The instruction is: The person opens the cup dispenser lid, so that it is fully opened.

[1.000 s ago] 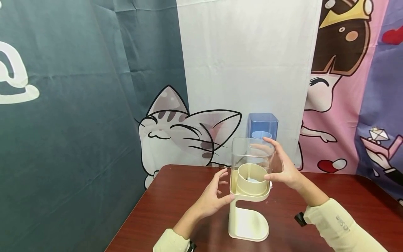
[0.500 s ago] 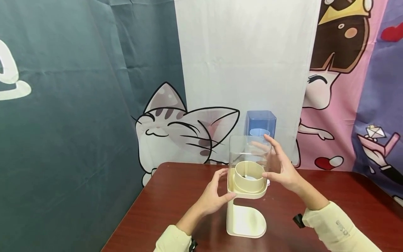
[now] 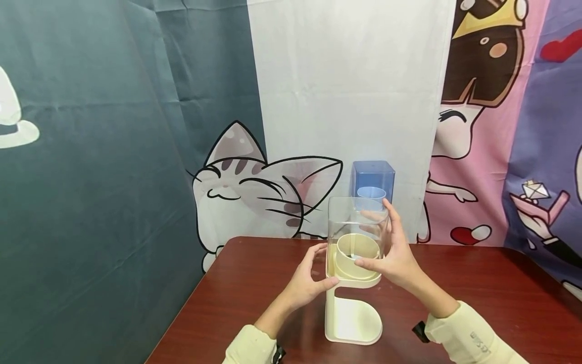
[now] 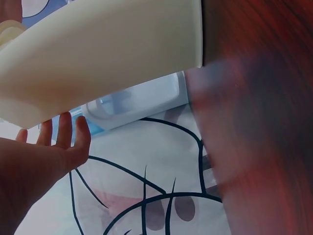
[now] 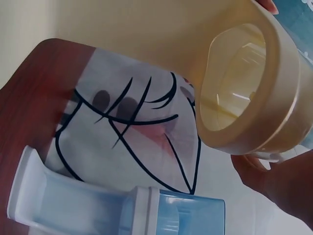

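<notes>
A cream dispenser (image 3: 353, 321) stands upright on the table, its flat foot below and a clear, open-topped tank (image 3: 340, 212) above. Inside the tank sits a round cream ring (image 3: 350, 273). My left hand (image 3: 300, 285) holds the dispenser's left side, thumb at the front edge under the tank; in the left wrist view its fingertips meet the cream back panel (image 4: 122, 49). The right hand (image 3: 400, 265) grips the tank's right side, thumb across the front and fingers behind. From the right wrist view, the dispenser's round opening (image 5: 283, 73) shows from below, partly hiding that hand (image 5: 283, 183).
Behind the cream dispenser stands a similar one with a blue tank (image 3: 373, 174); its white body (image 5: 83, 200) shows in the right wrist view. The dark red table (image 3: 254, 273) meets a printed cloth backdrop (image 3: 313, 101) at its far edge.
My right hand has shifted left, its thumb reaching farther across the tank's front. The left hand has closed in on the dispenser's left side. The dispenser stays on the table.
</notes>
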`<state>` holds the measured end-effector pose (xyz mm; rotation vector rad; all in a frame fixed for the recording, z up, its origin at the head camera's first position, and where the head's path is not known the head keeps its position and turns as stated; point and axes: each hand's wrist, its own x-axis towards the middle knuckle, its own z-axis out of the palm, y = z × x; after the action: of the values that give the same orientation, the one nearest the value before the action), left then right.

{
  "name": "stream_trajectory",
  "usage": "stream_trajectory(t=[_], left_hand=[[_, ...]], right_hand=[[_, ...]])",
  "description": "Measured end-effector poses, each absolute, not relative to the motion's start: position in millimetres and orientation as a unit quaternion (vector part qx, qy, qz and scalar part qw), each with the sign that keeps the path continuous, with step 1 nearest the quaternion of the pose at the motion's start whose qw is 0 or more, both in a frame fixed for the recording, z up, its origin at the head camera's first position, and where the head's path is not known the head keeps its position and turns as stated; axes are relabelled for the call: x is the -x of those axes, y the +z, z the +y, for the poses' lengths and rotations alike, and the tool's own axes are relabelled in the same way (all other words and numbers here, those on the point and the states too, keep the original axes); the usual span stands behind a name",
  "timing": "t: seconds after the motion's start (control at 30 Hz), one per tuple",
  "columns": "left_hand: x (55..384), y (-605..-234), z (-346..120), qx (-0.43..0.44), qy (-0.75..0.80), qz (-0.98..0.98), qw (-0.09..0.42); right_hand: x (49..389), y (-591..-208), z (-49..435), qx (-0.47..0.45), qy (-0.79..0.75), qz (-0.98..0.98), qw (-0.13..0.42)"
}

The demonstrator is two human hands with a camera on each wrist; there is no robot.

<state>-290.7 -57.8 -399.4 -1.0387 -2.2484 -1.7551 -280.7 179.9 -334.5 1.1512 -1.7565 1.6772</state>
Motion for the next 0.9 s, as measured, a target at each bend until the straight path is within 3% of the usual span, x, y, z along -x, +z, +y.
stream_trajectory(t=[0.9], left_hand=[[298.5, -406.1, -53.3, 0.342, -0.592, -0.727, 0.059]], right_hand=[[286.6, -330.8, 178.0, -0.425, 0.608, -0.627, 0.236]])
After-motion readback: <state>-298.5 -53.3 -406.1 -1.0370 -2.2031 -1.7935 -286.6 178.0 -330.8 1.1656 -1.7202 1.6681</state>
